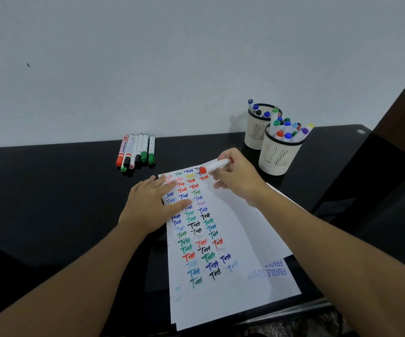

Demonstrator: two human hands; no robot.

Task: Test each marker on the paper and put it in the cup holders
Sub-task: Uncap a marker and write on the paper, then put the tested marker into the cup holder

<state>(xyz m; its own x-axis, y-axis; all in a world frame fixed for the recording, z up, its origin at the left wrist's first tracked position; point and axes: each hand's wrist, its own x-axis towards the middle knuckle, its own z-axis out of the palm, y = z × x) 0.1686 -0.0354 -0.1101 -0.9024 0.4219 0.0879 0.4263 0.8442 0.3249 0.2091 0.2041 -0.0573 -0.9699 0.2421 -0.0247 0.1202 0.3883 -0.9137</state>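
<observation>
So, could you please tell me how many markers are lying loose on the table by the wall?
6, side by side at the wall: a red-capped one leftmost, then black-capped, pink-capped, another black-capped, and two green-capped. A green cap beneath hints at one partly hidden.

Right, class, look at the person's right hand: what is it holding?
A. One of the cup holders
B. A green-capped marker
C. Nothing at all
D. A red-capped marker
D: the right hand grips a white marker with a red cap above the top of the paper, while the left hand lies flat on the sheet.
</observation>
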